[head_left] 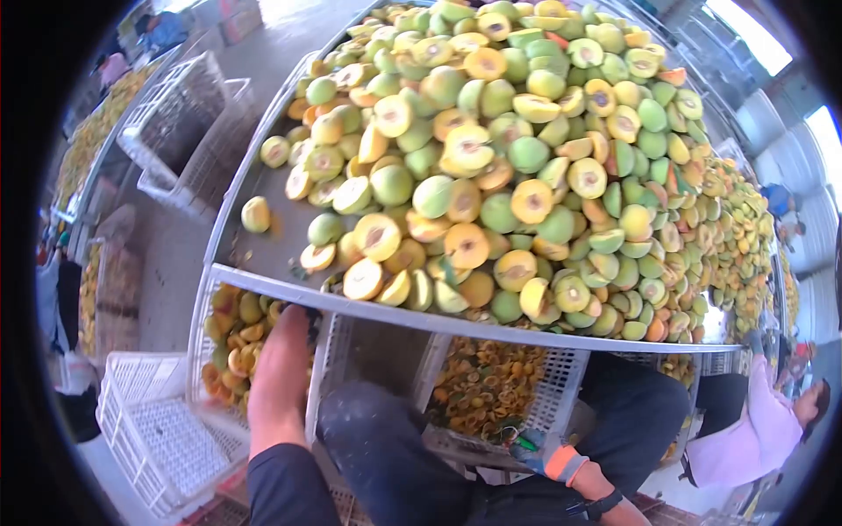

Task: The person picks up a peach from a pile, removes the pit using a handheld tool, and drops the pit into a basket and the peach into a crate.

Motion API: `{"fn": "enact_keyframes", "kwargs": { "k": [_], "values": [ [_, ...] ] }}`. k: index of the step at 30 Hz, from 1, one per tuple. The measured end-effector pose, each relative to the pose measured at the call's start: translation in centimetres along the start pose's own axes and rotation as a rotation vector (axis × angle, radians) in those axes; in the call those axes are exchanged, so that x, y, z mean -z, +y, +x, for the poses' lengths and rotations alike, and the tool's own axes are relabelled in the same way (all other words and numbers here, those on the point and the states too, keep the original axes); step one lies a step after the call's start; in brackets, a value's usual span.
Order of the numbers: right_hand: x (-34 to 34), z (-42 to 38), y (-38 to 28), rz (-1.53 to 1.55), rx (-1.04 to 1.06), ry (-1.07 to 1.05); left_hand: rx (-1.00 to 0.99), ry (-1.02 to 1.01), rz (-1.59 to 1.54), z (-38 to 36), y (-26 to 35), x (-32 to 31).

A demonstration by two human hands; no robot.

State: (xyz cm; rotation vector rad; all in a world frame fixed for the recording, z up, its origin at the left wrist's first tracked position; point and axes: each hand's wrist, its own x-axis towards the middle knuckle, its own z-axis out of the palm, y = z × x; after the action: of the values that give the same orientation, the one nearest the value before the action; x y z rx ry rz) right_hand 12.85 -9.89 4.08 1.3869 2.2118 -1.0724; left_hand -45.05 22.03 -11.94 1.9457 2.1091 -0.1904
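Observation:
My left hand [288,329] reaches beneath the near table edge, over a crate of halved fruit [235,355] that look like peaches. Its fingers are dark and mostly hidden, so what they hold cannot be made out. My right hand [554,458], in a grey and orange glove, is closed around a small green-handled tool [525,443]. The tool's working end is too small to tell. Just beyond this hand stands a crate [561,377] of small cut fruit pieces. Above both hands, green-skinned, yellow-fleshed peach halves [465,245] are heaped on the metal table [263,237].
A white plastic crate [167,438] stands at the lower left. More white crates [180,118] are stacked on the floor beyond the table's left side. A person in a pink top [741,438] sits at the right. The table's metal rim [421,317] runs above my knees.

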Motion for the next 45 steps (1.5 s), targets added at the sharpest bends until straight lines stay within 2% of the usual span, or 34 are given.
{"fn": "enact_keyframes", "kwargs": {
  "k": [4,5,6,8,9,12,13,14,15,16,17,19,20,22,23,24,25,26,28,29,30,31,32,33,34,35,36,37,38,39,40,42,44,45],
  "values": [
    [2.3,2.1,-1.9,0.167,-0.060,-0.002,-0.106,0.070,0.173,-5.1,-3.1,2.0],
    [1.9,2.4,-1.7,0.190,0.029,0.064,-0.107,0.068,0.190,-6.9,-3.7,2.9],
    [1.6,2.7,-1.7,0.211,0.120,0.130,0.260,-0.112,-0.131,-5.7,-5.8,1.5],
    [1.9,2.9,-2.2,0.127,0.179,0.108,0.023,-0.092,0.256,-6.8,-6.5,1.6],
    [2.3,3.1,-2.4,0.031,0.228,0.089,0.022,-0.090,0.274,-7.7,-7.1,2.3],
    [3.0,2.9,-2.2,-0.020,0.280,0.110,0.596,0.702,-1.055,-12.9,-10.5,6.5],
    [3.0,3.1,-2.0,0.001,0.292,0.123,0.789,1.080,-1.292,-14.2,-5.5,12.0],
    [2.9,3.1,-1.7,-0.023,0.337,0.201,0.591,1.245,-1.947,-14.7,-3.1,17.9],
    [2.7,2.9,-1.8,-0.047,0.377,0.269,0.156,1.301,-1.670,-11.9,-8.2,15.7],
    [2.8,2.7,-2.1,-0.033,0.385,0.263,0.018,0.903,-1.199,-14.6,4.6,23.5],
    [3.3,2.5,-2.5,-0.003,0.391,0.284,0.009,0.764,-1.200,-9.8,3.2,22.8],
    [3.7,2.5,-3.1,0.009,0.406,0.339,-0.132,0.498,-0.369,-0.9,3.6,19.5],
    [5.1,2.2,-3.9,0.008,0.400,0.360,-0.261,0.453,-0.017,3.6,3.8,17.8],
    [8.5,0.8,-5.6,-0.122,0.215,0.090,0.020,0.540,-0.144,-1.3,15.9,22.6],
    [8.3,0.3,-5.1,-0.112,0.196,0.115,0.113,0.405,-0.174,-1.7,17.3,23.7],
    [7.7,-0.2,-4.5,-0.158,0.264,0.342,0.107,0.498,-0.334,-2.4,17.5,23.7],
    [7.1,-0.4,-4.2,-0.211,0.336,0.590,0.096,0.500,-0.408,-2.5,16.8,24.4],
    [6.4,0.2,-4.0,-0.211,0.340,0.603,0.111,0.491,-0.492,-3.0,15.5,24.1],
    [5.1,1.2,-3.5,0.371,0.383,0.693,0.006,0.577,-0.819,-8.3,16.4,26.2],
    [5.6,1.0,-4.0,0.372,0.391,0.693,-0.051,0.592,-1.014,-12.0,18.4,27.3],
    [7.1,0.8,-4.8,0.756,0.316,0.651,-0.116,0.597,-1.046,-15.4,20.4,27.8],
    [8.8,0.4,-5.8,1.133,0.224,0.583,-0.149,0.559,-0.934,-18.6,22.1,28.1],
    [10.9,-0.5,-7.0,1.132,0.222,0.570,-0.108,0.379,-1.150,-21.8,23.8,27.5],
    [13.3,-1.7,-8.4,0.956,0.261,0.626,-0.193,0.393,-1.099,-24.1,24.9,26.1],
    [14.9,-2.6,-9.5,0.775,0.293,0.679,-0.110,0.174,-1.470,-27.6,27.6,26.4],
    [15.7,-3.0,-10.4,0.774,0.270,0.673,-0.113,0.147,-1.528,-29.3,28.5,24.9],
    [16.2,-3.3,-11.3,0.754,0.351,0.686,-0.117,0.119,-1.586,-30.8,29.3,23.7],
    [16.3,-3.7,-11.9,0.724,0.440,0.699,-0.153,0.158,-1.580,-32.3,30.7,23.2],
    [15.4,-3.5,-12.0,0.714,0.429,0.695,-0.189,0.203,-1.574,-33.7,31.8,22.8],
    [14.3,-2.9,-11.8,0.499,0.532,0.783,-0.219,0.213,-1.560,-34.5,32.3,21.8],
    [14.0,-2.9,-11.9,0.278,0.631,0.862,-0.271,0.325,-1.433,-35.9,33.8,22.7],
    [13.8,-4.2,-12.3,0.293,0.601,0.829,-0.068,0.326,-1.868,-36.8,35.0,20.7],
    [13.7,-5.2,-13.2,0.480,0.490,0.795,-0.013,0.333,-1.909,-37.9,35.3,20.8],
    [13.8,-5.8,-13.6,0.394,0.458,0.792,0.043,0.339,-1.942,-38.4,35.3,20.9]
  ]
}}
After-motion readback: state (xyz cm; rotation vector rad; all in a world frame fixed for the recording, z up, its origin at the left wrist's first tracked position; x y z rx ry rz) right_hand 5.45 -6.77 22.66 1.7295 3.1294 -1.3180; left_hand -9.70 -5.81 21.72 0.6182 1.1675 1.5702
